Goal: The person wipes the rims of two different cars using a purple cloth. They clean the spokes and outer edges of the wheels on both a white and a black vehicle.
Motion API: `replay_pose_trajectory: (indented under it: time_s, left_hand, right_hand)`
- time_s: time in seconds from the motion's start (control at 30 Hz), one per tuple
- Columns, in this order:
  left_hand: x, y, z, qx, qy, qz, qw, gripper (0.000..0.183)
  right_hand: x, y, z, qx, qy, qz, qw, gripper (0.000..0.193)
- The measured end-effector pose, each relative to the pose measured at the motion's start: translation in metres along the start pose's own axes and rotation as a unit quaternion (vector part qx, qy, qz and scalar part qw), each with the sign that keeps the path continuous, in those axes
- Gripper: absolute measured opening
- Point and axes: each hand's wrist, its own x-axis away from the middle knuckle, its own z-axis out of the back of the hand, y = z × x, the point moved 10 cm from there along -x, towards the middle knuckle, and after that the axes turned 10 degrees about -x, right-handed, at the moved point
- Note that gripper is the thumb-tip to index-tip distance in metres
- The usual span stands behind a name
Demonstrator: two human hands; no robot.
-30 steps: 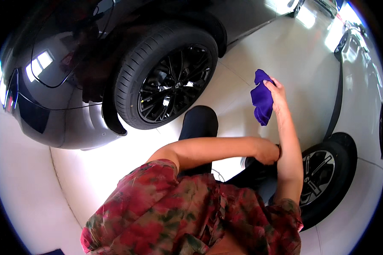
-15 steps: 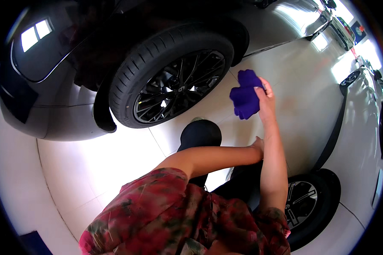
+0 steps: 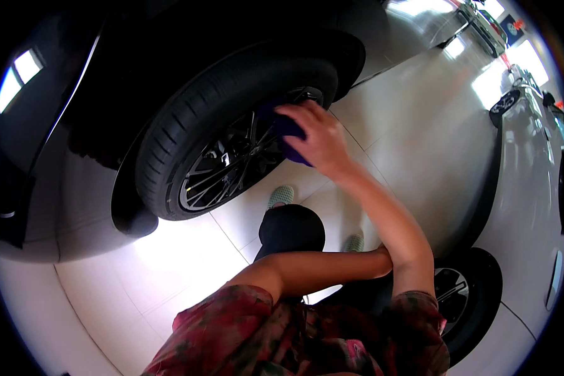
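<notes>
A dark purple cloth (image 3: 294, 147) is bunched in my right hand (image 3: 319, 138). I have it up at the right part of the black spoked wheel rim (image 3: 225, 166), where the cloth covers some of the spokes; whether it touches them is hard to tell. Around the rim runs a black tyre (image 3: 169, 141), under the arch of a dark car (image 3: 75, 188). My left forearm lies across my body, and my left hand (image 3: 382, 255) is tucked by my right elbow, its fingers hidden behind the arm.
Behind me on the right stands a light-coloured car (image 3: 526, 263) with its own wheel (image 3: 467, 297) close to my right elbow. Pale glossy floor tiles (image 3: 420, 113) lie between the cars. My feet in green slippers (image 3: 282, 195) are below the wheel. More cars stand far right.
My right hand has moved left and slightly down with the purple cloth, from over the floor to the wheel rim. My left forearm stays folded across my body.
</notes>
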Motion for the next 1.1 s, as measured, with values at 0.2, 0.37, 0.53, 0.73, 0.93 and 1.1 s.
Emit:
replay_pose_trajectory:
  time_s: [0.2, 0.37, 0.53, 0.73, 0.93, 1.1]
  left_hand:
    - [0.057, 0.015, 0.063, 0.475, 0.033, -0.092, 0.874, 0.044]
    - [0.073, 0.027, 0.091, 0.603, 0.020, -0.134, 0.786, 0.044]
    - [0.082, 0.016, 0.083, 0.597, 0.030, -0.110, 0.794, 0.044]
    - [0.082, 0.023, 0.082, 0.603, 0.032, -0.120, 0.788, 0.044]
    - [0.089, 0.027, 0.083, 0.597, 0.037, -0.126, 0.792, 0.044]
    - [0.085, 0.039, 0.088, 0.589, 0.024, -0.144, 0.795, 0.044]
  right_hand:
    - [-0.014, 0.013, -0.030, 0.237, 0.024, 0.124, 0.963, 0.047]
    - [0.006, 0.137, 0.024, 0.187, 0.105, -0.145, 0.966, 0.034]
    - [0.001, 0.103, 0.038, -0.022, 0.197, -0.135, 0.971, 0.038]
    - [-0.034, -0.065, -0.046, 0.069, 0.020, 0.180, 0.981, 0.056]
    - [-0.041, 0.016, -0.015, 0.206, 0.087, -0.004, 0.975, 0.041]
    - [-0.014, 0.145, 0.060, 0.121, 0.223, -0.219, 0.942, 0.040]
